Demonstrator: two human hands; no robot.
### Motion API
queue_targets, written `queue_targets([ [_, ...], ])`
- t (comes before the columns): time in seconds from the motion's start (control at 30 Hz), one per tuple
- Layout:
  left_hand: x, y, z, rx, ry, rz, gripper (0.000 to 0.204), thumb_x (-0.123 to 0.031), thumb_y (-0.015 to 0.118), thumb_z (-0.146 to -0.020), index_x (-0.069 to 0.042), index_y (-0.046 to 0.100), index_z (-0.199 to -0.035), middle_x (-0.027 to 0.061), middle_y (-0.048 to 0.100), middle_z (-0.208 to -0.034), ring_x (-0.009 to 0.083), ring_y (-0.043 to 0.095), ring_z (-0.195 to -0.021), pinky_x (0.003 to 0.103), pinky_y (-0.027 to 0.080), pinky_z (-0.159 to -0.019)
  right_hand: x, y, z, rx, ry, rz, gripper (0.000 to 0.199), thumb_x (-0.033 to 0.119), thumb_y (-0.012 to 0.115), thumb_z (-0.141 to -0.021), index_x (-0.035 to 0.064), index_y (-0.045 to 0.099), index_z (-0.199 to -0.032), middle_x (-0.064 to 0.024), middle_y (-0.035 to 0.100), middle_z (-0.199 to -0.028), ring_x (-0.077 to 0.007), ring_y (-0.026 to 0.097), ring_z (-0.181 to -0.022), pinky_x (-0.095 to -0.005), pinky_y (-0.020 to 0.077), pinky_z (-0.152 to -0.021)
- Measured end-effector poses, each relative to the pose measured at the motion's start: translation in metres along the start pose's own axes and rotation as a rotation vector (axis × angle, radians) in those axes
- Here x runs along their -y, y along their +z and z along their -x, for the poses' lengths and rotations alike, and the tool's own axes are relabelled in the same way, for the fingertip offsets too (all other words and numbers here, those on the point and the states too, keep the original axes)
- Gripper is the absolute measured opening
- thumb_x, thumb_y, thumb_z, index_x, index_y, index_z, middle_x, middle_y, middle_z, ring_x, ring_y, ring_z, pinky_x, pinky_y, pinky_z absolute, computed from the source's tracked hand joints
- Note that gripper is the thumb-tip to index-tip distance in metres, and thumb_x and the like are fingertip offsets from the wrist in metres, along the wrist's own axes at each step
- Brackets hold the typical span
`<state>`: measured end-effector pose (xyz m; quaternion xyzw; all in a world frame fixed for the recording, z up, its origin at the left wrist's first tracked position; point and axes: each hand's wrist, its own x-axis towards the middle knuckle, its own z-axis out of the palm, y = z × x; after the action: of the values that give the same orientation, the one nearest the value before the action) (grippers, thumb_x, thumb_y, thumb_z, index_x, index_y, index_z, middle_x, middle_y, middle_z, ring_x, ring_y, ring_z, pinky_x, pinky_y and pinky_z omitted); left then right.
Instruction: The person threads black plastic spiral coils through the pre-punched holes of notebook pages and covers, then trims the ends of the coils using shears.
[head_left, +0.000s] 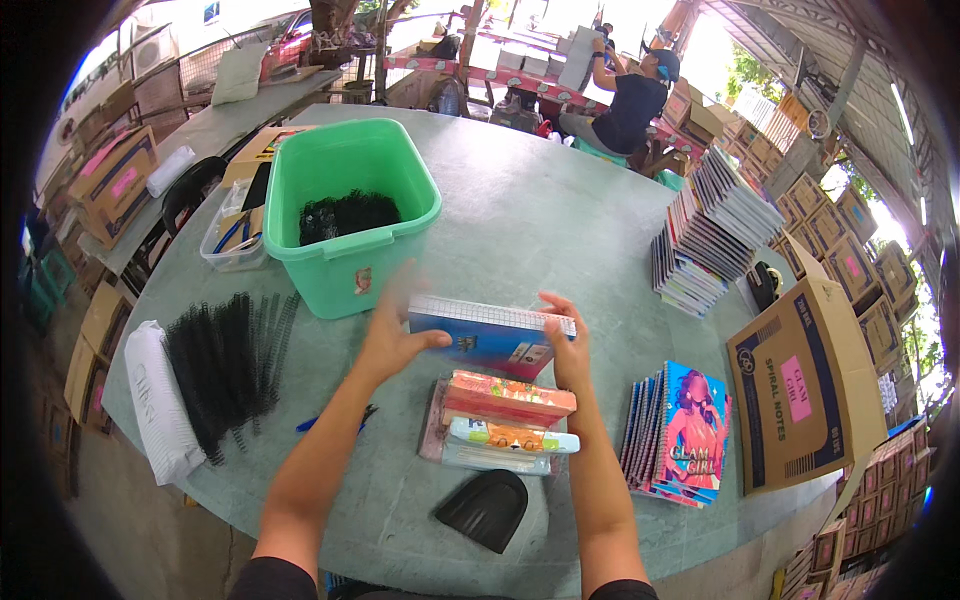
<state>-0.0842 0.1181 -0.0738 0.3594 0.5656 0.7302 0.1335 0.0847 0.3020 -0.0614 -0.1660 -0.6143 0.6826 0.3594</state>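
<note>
A blue notebook (480, 335) stands on its long edge in front of me, its white page edges with a row of holes facing up. My right hand (568, 345) grips its right end, thumb on the near side. My left hand (395, 335) is at the left end, its thumb against the blue cover and its fingers smeared by motion. Just nearer lies a pink and orange wrapped block (510, 398), with a light-blue pouch with a cartoon face (512, 437) beside it. A black curved piece (485, 510) lies closer to me. Blue-handled pliers (335, 418) lie partly behind my left forearm.
Black spiral coils (228, 365) lie left beside a white wrapped roll (160, 405). More coils fill a green tub (350, 265). Spiral notebooks (690, 430) stand right, near an open carton (800, 390); a tall notebook stack (710, 235) rises behind. Another person (630, 105) sits beyond.
</note>
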Motion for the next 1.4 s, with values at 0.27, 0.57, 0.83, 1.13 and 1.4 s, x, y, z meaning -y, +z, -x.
queue_targets([
  [0.27, 0.013, 0.008, -0.003, 0.181, -0.258, -0.017, 0.053, 0.000, 0.084, -0.057, -0.002, 0.062, -0.104, 0.0048, 0.066, -0.094, 0.0133, 0.061, -0.087, 0.028, 0.050, -0.078, -0.019, -0.020, 0.002, 0.030, 0.017, 0.145, 0.026, 0.008, 0.080, -0.067, 0.0004, 0.065, -0.087, -0.0017, 0.065, -0.075, -0.0086, 0.058, -0.064, -0.0232, 0.0485, -0.058],
  [0.57, 0.044, 0.009, 0.013, 0.157, -0.337, -0.051, 0.040, -0.007, 0.083, -0.064, -0.002, 0.064, -0.099, 0.0048, 0.067, -0.092, 0.0115, 0.061, -0.086, 0.027, 0.050, -0.076, -0.052, -0.015, 0.003, 0.035, 0.147, 0.050, 0.016, -0.001, 0.070, -0.074, 0.0042, 0.065, -0.088, -0.0037, 0.067, -0.080, -0.0108, 0.061, -0.067, -0.0270, 0.0506, -0.061],
  [0.83, -0.103, 0.036, -0.005, 0.182, -0.115, -0.377, 0.040, -0.015, 0.084, -0.066, 0.002, 0.064, -0.096, 0.0074, 0.068, -0.088, 0.0129, 0.063, -0.078, 0.028, 0.051, -0.072, 0.037, -0.031, 0.027, -0.179, -0.016, -0.152, 0.020, 0.013, 0.065, -0.082, 0.0050, 0.058, -0.099, -0.0031, 0.060, -0.090, -0.0103, 0.056, -0.074, -0.0268, 0.0478, -0.063],
  [1.13, -0.039, 0.025, 0.060, 0.285, 0.102, -0.357, 0.045, -0.032, 0.084, -0.064, 0.000, 0.068, -0.092, 0.0097, 0.064, -0.100, 0.0157, 0.057, -0.096, 0.033, 0.044, -0.088, 0.003, -0.052, 0.115, -0.247, 0.141, 0.274, 0.067, 0.043, 0.079, -0.068, 0.0040, 0.051, -0.115, -0.0071, 0.058, -0.103, -0.0190, 0.056, -0.094, -0.0325, 0.0451, -0.084],
  [1.4, -0.078, 0.002, 0.077, 0.094, -0.014, -0.094, 0.065, -0.049, 0.059, -0.087, -0.002, 0.045, -0.130, 0.0082, 0.057, -0.109, 0.0173, 0.054, -0.100, 0.034, 0.045, -0.084, 0.059, -0.026, 0.096, -0.117, -0.317, -0.068, 0.064, 0.047, 0.071, -0.077, 0.0006, 0.054, -0.119, -0.0082, 0.062, -0.097, -0.0142, 0.060, -0.081, -0.0303, 0.0489, -0.077],
])
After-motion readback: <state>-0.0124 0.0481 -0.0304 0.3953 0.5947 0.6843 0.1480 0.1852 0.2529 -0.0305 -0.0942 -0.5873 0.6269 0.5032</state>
